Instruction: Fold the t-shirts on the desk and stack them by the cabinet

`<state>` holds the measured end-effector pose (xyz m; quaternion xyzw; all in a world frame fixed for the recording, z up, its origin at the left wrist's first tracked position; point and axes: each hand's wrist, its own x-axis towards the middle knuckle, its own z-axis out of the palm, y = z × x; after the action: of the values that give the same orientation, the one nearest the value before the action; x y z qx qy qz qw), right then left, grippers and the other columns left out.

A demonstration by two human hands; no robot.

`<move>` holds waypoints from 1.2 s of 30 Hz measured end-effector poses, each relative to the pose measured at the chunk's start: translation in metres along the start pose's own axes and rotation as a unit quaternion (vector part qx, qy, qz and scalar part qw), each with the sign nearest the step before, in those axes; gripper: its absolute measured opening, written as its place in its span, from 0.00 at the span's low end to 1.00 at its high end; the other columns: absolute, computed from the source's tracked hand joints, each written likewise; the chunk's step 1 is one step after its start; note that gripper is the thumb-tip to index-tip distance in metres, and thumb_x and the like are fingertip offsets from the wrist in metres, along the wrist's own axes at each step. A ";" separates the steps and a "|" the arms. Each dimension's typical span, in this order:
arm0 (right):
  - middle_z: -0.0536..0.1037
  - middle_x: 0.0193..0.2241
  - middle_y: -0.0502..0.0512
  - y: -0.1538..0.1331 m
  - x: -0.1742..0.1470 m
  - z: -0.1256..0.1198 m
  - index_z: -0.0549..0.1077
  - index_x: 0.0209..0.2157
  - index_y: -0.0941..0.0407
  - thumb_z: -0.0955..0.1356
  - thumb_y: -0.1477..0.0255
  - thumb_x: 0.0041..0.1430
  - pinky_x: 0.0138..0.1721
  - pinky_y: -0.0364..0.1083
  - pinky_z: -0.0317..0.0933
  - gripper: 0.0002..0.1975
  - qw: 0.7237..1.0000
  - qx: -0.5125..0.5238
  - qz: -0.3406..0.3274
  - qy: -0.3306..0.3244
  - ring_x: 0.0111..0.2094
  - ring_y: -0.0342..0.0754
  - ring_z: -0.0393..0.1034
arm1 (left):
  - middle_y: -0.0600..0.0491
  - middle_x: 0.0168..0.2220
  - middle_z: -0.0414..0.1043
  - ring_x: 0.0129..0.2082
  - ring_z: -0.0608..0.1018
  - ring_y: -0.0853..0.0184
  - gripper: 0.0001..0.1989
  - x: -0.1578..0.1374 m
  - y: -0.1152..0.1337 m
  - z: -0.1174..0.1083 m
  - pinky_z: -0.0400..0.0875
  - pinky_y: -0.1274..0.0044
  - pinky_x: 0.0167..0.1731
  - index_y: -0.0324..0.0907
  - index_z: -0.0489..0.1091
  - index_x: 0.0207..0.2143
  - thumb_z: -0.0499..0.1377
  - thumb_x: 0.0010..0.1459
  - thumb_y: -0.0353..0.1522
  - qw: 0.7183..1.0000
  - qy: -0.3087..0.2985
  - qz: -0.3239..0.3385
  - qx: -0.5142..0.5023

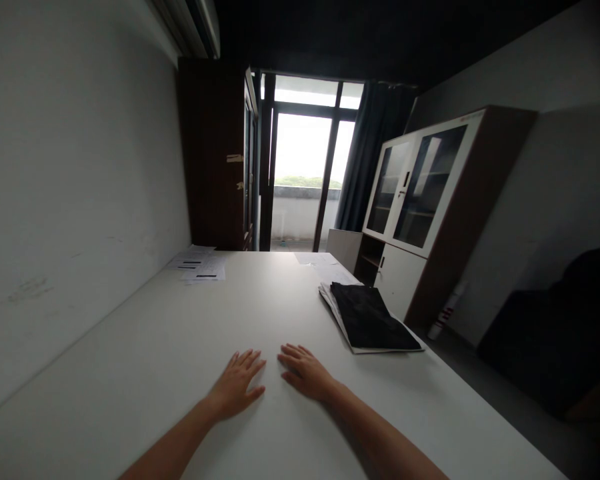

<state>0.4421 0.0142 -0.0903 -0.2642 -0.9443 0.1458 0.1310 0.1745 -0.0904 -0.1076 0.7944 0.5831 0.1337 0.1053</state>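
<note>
My left hand (237,385) lies flat on the white table (260,307), fingers spread and palm down, holding nothing. Beside it, a short gap to the right, my right hand (305,371) rests palm down too, with its fingers stretched out and nothing in them. Ahead and to the right of my right hand is a folded black cloth (373,317), lying on top of a white folded layer (336,312) whose edges stick out at the left and front. Neither hand touches this stack.
Printed papers (200,263) lie at the table's far left by the wall. More sheets (325,263) are at the far right corner. A cabinet with glass doors (420,193) stands right, a dark cabinet (213,160) beyond the table at left.
</note>
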 end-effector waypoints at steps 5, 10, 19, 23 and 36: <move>0.62 0.68 0.59 -0.001 0.000 0.000 0.66 0.67 0.49 0.65 0.58 0.67 0.69 0.61 0.46 0.29 1.000 -0.001 0.002 -0.004 0.69 0.57 0.54 | 0.52 0.73 0.47 0.73 0.51 0.55 0.32 0.000 0.000 -0.001 0.39 0.55 0.70 0.55 0.56 0.70 0.56 0.66 0.46 1.000 -0.005 -0.004 0.001; 0.62 0.68 0.59 0.001 0.000 0.000 0.65 0.67 0.50 0.65 0.58 0.67 0.69 0.61 0.46 0.29 1.000 -0.001 -0.001 -0.002 0.69 0.57 0.53 | 0.53 0.73 0.47 0.73 0.51 0.55 0.32 0.000 0.000 -0.001 0.40 0.55 0.70 0.55 0.56 0.70 0.56 0.66 0.46 1.000 -0.004 -0.002 0.001; 0.62 0.67 0.60 0.000 -0.001 0.001 0.66 0.66 0.50 0.65 0.59 0.68 0.69 0.61 0.46 0.28 1.000 0.004 -0.007 0.008 0.69 0.58 0.55 | 0.53 0.73 0.48 0.73 0.51 0.55 0.31 0.000 0.000 0.000 0.41 0.54 0.70 0.56 0.56 0.70 0.56 0.66 0.45 1.000 0.003 0.004 0.004; 0.63 0.67 0.60 0.001 -0.009 0.000 0.67 0.66 0.49 0.65 0.59 0.68 0.68 0.62 0.48 0.27 1.000 0.001 -0.004 0.012 0.68 0.58 0.56 | 0.53 0.73 0.49 0.73 0.52 0.55 0.31 -0.002 0.001 -0.002 0.42 0.54 0.70 0.55 0.57 0.69 0.56 0.66 0.46 1.000 0.005 0.005 0.006; 0.65 0.66 0.58 -0.004 -0.025 0.001 0.68 0.64 0.49 0.67 0.62 0.66 0.68 0.60 0.49 0.26 0.999 0.001 0.001 0.037 0.68 0.57 0.57 | 0.52 0.72 0.51 0.72 0.54 0.55 0.28 -0.011 -0.003 0.017 0.45 0.54 0.70 0.53 0.58 0.69 0.54 0.68 0.41 0.999 0.036 0.008 0.030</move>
<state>0.4606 -0.0027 -0.0939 -0.2697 -0.9385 0.1374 0.1659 0.1743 -0.1002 -0.1256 0.7962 0.5842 0.1459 0.0594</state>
